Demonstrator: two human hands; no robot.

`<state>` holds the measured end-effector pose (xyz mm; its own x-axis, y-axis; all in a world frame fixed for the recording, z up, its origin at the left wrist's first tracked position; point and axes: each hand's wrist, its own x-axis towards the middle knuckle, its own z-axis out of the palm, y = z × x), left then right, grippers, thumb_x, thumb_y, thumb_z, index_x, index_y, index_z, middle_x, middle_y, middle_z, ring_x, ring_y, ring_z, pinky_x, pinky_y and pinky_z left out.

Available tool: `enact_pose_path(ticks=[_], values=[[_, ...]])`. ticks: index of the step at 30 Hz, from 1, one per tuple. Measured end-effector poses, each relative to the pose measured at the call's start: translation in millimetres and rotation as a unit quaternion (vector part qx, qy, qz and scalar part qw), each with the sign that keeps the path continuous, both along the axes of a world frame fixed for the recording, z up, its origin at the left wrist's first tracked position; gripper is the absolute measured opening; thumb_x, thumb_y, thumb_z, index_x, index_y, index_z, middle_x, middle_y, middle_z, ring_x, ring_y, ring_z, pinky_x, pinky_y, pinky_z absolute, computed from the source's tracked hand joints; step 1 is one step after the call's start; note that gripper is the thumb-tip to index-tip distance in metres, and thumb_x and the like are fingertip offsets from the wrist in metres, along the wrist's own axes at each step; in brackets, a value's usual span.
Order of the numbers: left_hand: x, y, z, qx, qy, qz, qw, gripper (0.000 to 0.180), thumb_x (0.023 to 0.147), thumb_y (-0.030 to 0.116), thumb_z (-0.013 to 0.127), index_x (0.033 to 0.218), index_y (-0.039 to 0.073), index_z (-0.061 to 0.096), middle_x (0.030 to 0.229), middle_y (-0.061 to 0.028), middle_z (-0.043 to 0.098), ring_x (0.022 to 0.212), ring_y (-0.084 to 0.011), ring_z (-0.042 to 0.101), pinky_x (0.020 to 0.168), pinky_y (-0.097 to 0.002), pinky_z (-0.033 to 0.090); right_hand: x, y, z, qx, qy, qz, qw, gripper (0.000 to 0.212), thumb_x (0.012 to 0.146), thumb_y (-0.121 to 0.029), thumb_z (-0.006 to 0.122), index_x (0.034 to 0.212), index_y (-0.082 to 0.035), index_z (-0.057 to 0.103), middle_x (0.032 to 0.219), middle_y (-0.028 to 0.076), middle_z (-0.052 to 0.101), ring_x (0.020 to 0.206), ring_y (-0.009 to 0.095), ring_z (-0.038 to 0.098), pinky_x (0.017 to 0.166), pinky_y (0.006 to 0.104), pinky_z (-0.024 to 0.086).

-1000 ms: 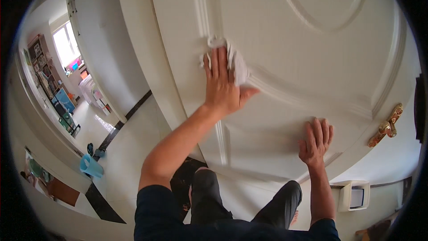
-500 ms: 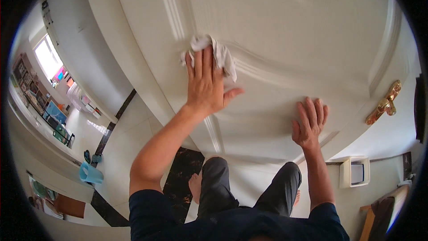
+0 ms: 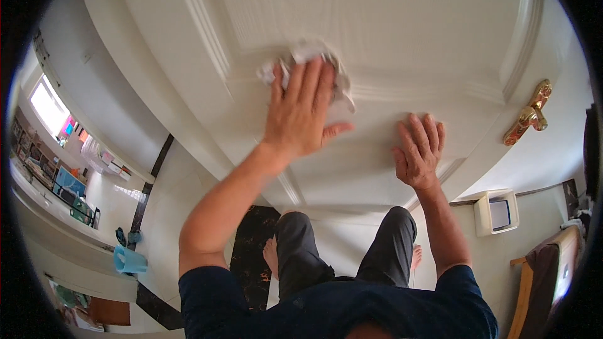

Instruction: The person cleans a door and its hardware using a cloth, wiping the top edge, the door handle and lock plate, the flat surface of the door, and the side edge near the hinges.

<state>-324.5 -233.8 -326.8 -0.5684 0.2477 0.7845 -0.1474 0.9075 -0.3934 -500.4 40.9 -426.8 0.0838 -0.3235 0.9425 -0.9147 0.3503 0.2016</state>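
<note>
A crumpled white cloth [image 3: 342,88] lies against the white panelled door [image 3: 402,37]. My left hand [image 3: 300,110] holds it pressed there, fingers stretched over it and thumb out to the side. Part of the cloth is hidden under the fingers, and its far edge is blurred. Lower and to the right, my right hand [image 3: 419,154] rests open on the door, fingertips touching the surface and nothing in it. The gold door handle [image 3: 529,116] is to the right of this hand, apart from it.
On the floor at right stands a white bin [image 3: 480,216], with a wooden-legged seat [image 3: 521,295] nearer me. A light blue bucket [image 3: 129,260] is at left, near a doorway. A dark marble threshold strip [image 3: 251,257] runs beside my left foot.
My view has shifted, so the door and its handle appear farther left. My left hand and the cloth have moved slightly right across the door. My right hand still rests on it.
</note>
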Motion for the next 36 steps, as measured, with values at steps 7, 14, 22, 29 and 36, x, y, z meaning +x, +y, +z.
enact_pose_path(ticks=[7,14,22,29,36], values=[[17,29,-17,0.053,-0.068,-0.044,0.995,0.115,0.098,0.08,0.064,0.171,-0.007,0.04,0.18,-0.0264,0.035,0.169,-0.0447,0.029,0.132,-0.0771,0.017,45,-5,39,-0.006,-0.051,0.108,0.993,0.057,0.089,-0.005,0.084,0.145,-0.005,0.07,0.146,0.019,0.071,0.136,0.04,0.066,0.118,0.0598,0.045],[35,34,-13,0.056,-0.151,-0.059,0.985,0.107,0.097,0.073,0.073,0.169,-0.002,0.047,0.178,-0.0184,0.044,0.17,-0.0382,0.03,0.138,-0.0689,0.011,87,-51,98,-0.019,-0.313,0.246,0.917,0.061,0.096,0.0,0.079,0.154,-0.001,0.06,0.14,0.017,0.072,0.099,0.029,0.073,0.086,0.0407,0.06],[46,33,-32,0.064,-0.163,-0.081,0.981,0.1,0.096,0.067,0.078,0.167,0.002,0.052,0.177,-0.0174,0.047,0.171,-0.0382,0.03,0.137,-0.0683,0.011,91,-68,100,0.014,-0.332,0.212,0.919,0.057,0.099,-0.003,0.077,0.154,-0.011,0.064,0.132,0.013,0.074,0.095,0.031,0.078,0.078,0.0417,0.065],[49,36,-30,0.108,-0.158,-0.122,0.974,0.094,0.09,0.056,0.088,0.161,0.002,0.058,0.173,-0.0197,0.049,0.166,-0.0424,0.036,0.134,-0.0682,0.019,76,-78,87,-0.001,-0.168,0.132,0.977,0.039,0.097,-0.006,0.078,0.135,-0.012,0.075,0.119,0.007,0.077,0.092,0.031,0.079,0.072,0.0428,0.065],[74,23,-50,0.211,0.122,-0.217,0.945,0.043,0.096,0.022,0.087,0.132,0.0,0.077,0.146,-0.0206,0.072,0.135,-0.0412,0.068,0.116,-0.051,0.051,80,-86,86,-0.029,-0.128,0.12,0.984,0.038,0.093,-0.004,0.08,0.13,-0.014,0.078,0.113,0.006,0.078,0.086,0.028,0.079,0.066,0.0404,0.064]])
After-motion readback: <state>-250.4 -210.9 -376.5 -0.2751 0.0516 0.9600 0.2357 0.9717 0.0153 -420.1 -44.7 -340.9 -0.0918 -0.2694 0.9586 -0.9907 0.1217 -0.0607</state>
